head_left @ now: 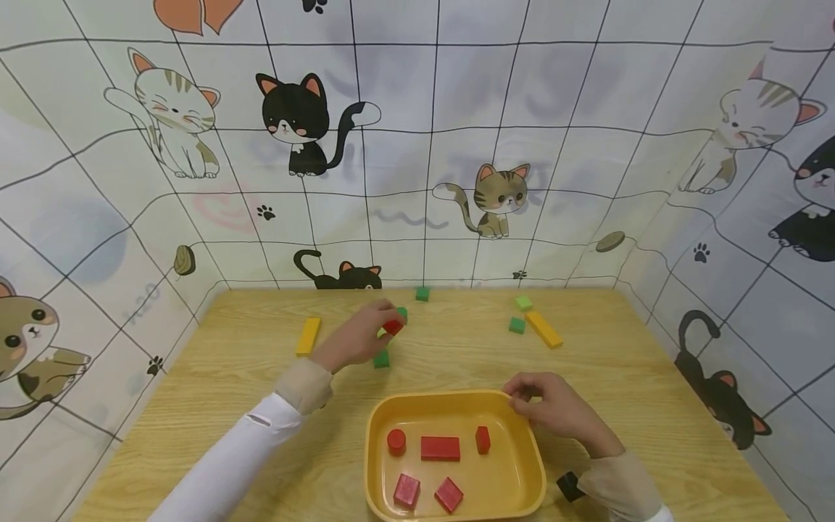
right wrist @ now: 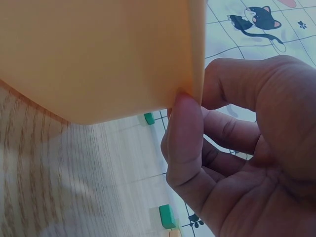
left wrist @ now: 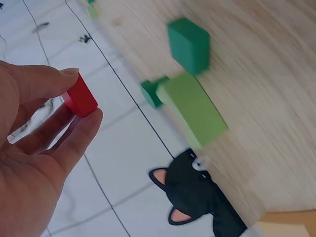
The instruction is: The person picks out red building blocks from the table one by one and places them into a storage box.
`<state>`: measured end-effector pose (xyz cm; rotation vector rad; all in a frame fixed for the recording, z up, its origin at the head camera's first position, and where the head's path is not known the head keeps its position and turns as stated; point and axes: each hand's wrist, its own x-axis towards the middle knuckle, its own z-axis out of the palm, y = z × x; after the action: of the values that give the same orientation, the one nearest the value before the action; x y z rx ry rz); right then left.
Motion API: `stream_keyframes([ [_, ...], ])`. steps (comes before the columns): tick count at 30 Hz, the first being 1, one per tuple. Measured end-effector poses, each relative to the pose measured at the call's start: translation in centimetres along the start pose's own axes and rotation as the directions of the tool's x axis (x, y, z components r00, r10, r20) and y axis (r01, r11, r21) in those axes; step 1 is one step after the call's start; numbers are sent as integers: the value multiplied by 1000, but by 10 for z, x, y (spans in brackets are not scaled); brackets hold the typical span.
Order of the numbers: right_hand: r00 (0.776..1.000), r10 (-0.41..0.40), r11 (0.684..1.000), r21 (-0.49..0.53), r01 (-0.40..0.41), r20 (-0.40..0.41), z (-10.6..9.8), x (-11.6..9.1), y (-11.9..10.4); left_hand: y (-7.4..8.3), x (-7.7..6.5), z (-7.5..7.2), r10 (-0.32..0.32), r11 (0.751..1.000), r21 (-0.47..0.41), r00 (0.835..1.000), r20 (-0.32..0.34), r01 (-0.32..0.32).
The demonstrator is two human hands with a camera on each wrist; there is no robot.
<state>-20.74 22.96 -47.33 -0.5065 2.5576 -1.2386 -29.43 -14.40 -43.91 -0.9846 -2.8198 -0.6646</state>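
Note:
My left hand (head_left: 355,337) pinches a small red block (left wrist: 81,98) between thumb and fingertips, over the far middle of the table. Around it are a green block (head_left: 381,359), a light green block (left wrist: 195,111) and a darker green piece (left wrist: 151,94), partly hidden by the hand in the head view. With thumb and fingers my right hand (head_left: 557,409) grips the rim of a yellow tray (head_left: 502,486) at its far right corner. Inside the tray lie a red cylinder (head_left: 396,442), a flat red rectangular block (head_left: 440,449) and several other red blocks.
A yellow bar (head_left: 309,336) lies on the left, another yellow bar (head_left: 543,330) on the right beside a green block (head_left: 517,325) and a light green one (head_left: 524,304). A green block (head_left: 422,293) sits by the back wall. Near the right wrist is a black block (head_left: 570,486).

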Motion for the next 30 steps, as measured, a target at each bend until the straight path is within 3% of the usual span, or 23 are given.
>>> stream_keyframes([
  [13, 1000, 6, 1000, -16, -6, -4, 0, 0, 0, 42, -2, 4, 149, 989, 6, 988, 35, -150],
  [22, 1000, 17, 1000, 6, -17, 1, 0, -1, -2, 76, -4, 4, 153, 987, 17, 979, 133, -157],
  [27, 1000, -12, 1000, -22, 12, -6, -2, 1, -1, 94, -4, 8, 176, 981, 50, 965, 193, -188],
  [30, 1000, -29, 999, -29, 29, -7, -2, 1, 1, 103, -3, 12, 227, 969, 48, 949, 218, -242],
])
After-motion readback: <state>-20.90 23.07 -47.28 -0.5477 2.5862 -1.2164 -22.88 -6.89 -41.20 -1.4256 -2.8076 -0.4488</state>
